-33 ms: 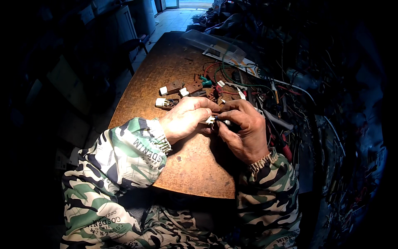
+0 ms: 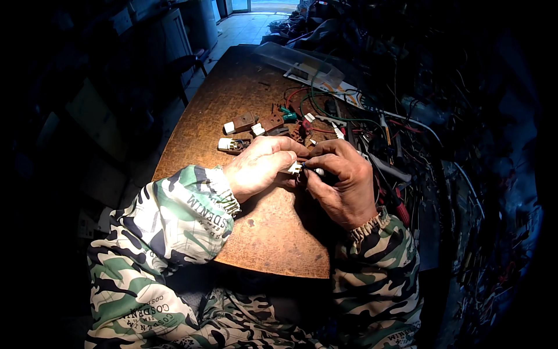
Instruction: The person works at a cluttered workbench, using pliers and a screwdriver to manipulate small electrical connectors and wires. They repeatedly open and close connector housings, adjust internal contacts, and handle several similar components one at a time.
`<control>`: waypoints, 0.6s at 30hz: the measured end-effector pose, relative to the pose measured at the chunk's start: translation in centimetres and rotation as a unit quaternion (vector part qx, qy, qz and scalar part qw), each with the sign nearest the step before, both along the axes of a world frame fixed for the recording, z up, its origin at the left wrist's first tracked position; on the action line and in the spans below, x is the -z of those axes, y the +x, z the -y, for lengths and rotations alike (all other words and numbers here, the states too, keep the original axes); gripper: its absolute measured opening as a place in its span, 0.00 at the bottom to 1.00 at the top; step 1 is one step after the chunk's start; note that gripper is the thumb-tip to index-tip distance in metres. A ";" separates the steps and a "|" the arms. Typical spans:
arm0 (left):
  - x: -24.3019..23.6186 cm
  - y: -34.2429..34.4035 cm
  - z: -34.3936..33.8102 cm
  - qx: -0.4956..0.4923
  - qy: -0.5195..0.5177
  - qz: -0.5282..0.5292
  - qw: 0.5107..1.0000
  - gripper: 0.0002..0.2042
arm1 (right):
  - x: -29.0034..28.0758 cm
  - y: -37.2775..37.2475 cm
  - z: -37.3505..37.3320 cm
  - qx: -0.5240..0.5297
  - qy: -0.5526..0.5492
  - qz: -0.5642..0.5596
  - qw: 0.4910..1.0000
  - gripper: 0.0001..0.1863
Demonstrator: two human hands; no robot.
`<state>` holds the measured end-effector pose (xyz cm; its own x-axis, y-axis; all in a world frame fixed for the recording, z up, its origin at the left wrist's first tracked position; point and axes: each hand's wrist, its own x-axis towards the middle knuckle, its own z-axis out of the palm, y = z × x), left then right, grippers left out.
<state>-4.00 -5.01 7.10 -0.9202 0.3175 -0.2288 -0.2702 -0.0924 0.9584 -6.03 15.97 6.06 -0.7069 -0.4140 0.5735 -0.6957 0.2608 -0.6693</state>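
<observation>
My left hand (image 2: 261,166) is closed around a small connector with a white end (image 2: 295,168), held just above the wooden table. Part of the connector's body is hidden by my fingers. Against its right side, my right hand (image 2: 343,180) pinches a thin dark piece with a pale tip (image 2: 319,171); its kind does not show clearly. The fingertips of both hands nearly meet. Beyond my left hand lies a similar opened brown connector with a white end (image 2: 226,143) and wiring inside. Two brown blocks (image 2: 244,121) (image 2: 272,121) with white ends rest farther back.
Green clips (image 2: 288,115), a red clip (image 2: 306,126) and loose wires lie behind my hands. A clear plastic tray (image 2: 302,63) stands at the table's far end. Tools and cables crowd the right side, among them a red-handled tool (image 2: 401,206). The wooden table (image 2: 273,244) ends close to me.
</observation>
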 end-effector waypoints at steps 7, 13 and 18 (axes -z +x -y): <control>0.8 0.0 0.3 -0.001 0.008 -0.024 1.000 0.19 | 0.3 -0.2 -0.1 -0.009 -0.007 0.012 1.000 0.09; -0.6 0.1 0.4 0.012 0.024 -0.006 1.000 0.20 | 0.0 -0.1 -0.1 0.001 -0.011 0.054 0.998 0.07; 0.0 -0.2 0.4 0.026 0.050 -0.024 0.998 0.23 | 0.1 -0.1 -0.3 0.013 -0.021 0.039 0.999 0.07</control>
<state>-4.24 -5.39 7.09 -0.9111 0.3836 -0.1507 -0.2318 -0.1746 0.9570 -6.17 16.29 5.98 -0.7603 -0.3725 0.5322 -0.6343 0.2486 -0.7320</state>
